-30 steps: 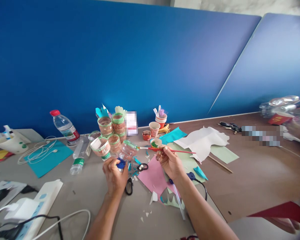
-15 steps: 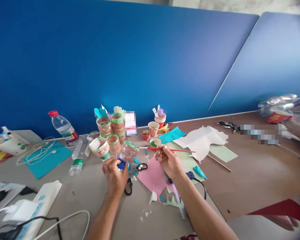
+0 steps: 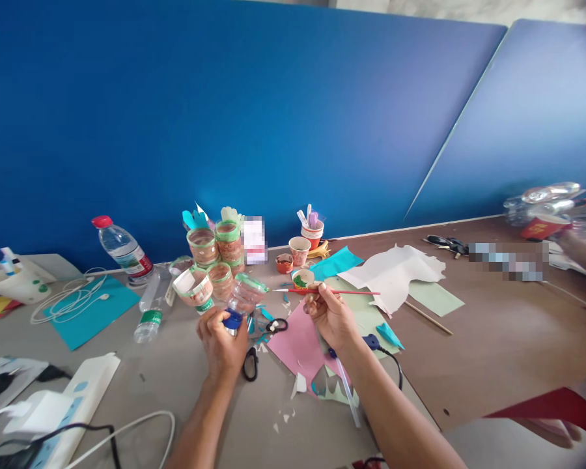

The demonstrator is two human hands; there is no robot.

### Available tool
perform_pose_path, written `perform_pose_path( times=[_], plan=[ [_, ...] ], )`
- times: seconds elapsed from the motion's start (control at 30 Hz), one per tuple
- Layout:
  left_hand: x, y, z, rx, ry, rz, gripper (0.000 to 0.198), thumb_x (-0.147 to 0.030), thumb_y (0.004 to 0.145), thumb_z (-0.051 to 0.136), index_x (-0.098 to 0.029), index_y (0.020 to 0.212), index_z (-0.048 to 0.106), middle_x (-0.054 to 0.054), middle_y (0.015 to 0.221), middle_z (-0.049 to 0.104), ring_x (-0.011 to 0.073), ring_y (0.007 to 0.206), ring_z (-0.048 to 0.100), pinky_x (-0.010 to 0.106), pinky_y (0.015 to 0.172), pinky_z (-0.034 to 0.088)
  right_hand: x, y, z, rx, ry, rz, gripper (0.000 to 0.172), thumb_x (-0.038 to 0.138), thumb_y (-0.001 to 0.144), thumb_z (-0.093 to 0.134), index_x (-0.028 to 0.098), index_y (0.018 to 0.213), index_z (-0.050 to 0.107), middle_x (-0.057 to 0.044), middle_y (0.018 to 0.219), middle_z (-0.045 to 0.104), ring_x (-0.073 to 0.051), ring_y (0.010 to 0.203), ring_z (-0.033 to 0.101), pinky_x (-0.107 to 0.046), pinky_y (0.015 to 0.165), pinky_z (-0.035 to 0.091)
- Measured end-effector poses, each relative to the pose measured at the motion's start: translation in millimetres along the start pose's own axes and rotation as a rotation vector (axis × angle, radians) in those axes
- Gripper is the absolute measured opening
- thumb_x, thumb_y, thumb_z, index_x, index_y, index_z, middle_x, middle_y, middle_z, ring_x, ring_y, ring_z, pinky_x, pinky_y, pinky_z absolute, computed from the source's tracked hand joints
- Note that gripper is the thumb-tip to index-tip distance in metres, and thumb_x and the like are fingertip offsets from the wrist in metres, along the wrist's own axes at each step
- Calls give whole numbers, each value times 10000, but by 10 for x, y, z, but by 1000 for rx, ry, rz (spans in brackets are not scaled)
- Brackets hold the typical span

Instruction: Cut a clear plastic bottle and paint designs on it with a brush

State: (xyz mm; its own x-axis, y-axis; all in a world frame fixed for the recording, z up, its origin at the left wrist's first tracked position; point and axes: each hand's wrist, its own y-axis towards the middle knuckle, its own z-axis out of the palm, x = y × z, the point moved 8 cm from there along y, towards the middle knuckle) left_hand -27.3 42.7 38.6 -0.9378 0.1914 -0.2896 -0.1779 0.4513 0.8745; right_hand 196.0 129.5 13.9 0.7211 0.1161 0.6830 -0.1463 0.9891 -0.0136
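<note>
My left hand (image 3: 223,342) is closed around the blue-capped end of a cut clear plastic bottle (image 3: 247,293), which lies tilted with its green-painted rim toward the upper right. Between the thumb and fingers of my right hand (image 3: 333,317) is a thin red paintbrush (image 3: 356,292), its tip pointing left, close beside the painted rim. Whether the bristles touch the rim I cannot tell. Behind the brush stands a paper cup with green paint (image 3: 303,281). Below the bottle, scissors (image 3: 251,365) with black handles lie among blue paper scraps.
Stacked bottle pieces with green rims (image 3: 228,242) stand behind my left hand. Pink paper (image 3: 297,339) and white paper (image 3: 395,270) lie around my right hand. A red-capped bottle (image 3: 124,251), a power strip (image 3: 85,391) and cables are at left. Another person's hand (image 3: 573,238) holds a red cup at far right.
The bottle piece has turned a little in my left hand, showing more of its blue cap and green rim. The brush tip now sits slightly farther right from the rim.
</note>
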Motion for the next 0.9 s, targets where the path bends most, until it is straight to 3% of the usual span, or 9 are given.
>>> perform_pose_path(
  times=[0.6, 0.9],
  plan=[
    [-77, -25, 49, 28, -10, 32, 356, -218, 738, 682, -207, 990, 431, 86, 924, 544, 254, 942, 539, 444, 874, 436, -123, 12, 53, -3, 107, 79, 246, 394, 733, 768, 161, 740, 690, -8, 557, 668, -62, 388, 521, -183, 445, 463],
    [-28, -15, 25, -7, 8, 34, 357, -230, 741, 681, -208, 991, 428, 87, 936, 536, 254, 941, 535, 456, 879, 432, -141, 10, -22, -94, 123, 78, 257, 381, 707, 788, 145, 701, 685, -15, 535, 656, -61, 382, 510, -179, 440, 462]
  ],
)
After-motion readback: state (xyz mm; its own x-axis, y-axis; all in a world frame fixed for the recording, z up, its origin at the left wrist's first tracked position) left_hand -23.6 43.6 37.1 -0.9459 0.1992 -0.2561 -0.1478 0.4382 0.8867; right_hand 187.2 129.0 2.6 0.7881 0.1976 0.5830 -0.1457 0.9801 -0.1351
